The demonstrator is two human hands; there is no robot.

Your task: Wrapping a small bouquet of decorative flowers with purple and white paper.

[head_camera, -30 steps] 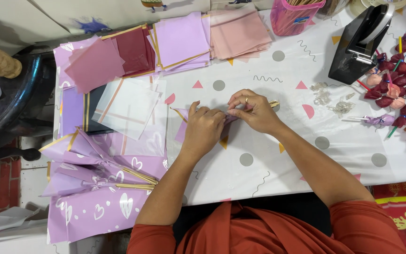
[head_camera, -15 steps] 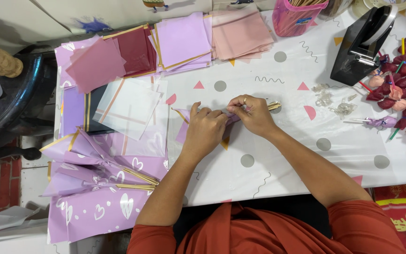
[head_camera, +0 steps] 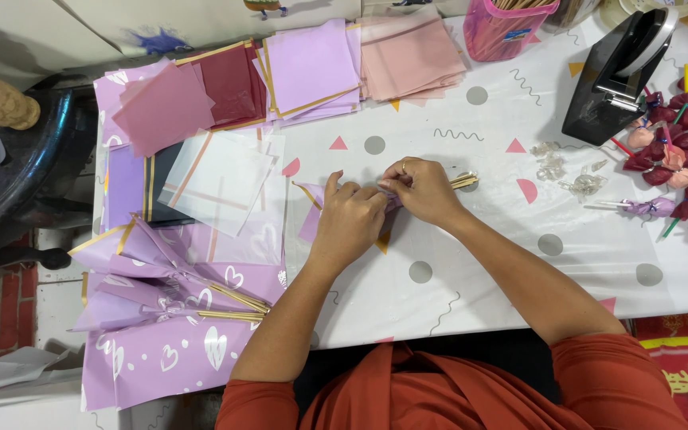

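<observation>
right now both hands meet at the middle of the table [head_camera: 519, 263], which wears a white cloth dotted with grey circles and pink shapes. the left hand [head_camera: 349, 221] lies curled, fingers closed down on a lilac paper sheet [head_camera: 310, 215] with a gold edge, pressing it flat. the right hand [head_camera: 422, 189] is closed too, pinching the same sheet around a thin wooden stick [head_camera: 465, 181] whose tip pokes out past the knuckles (how much of the stick is wrapped i cannot tell). just left lie finished lilac paper cones [head_camera: 169, 279] on sticks. stacks of pink and purple paper squares [head_camera: 312, 68] sit along the far edge, with a black tape dispenser [head_camera: 615, 80] and foil-wrapped red buds [head_camera: 682, 159] at the right.
</observation>
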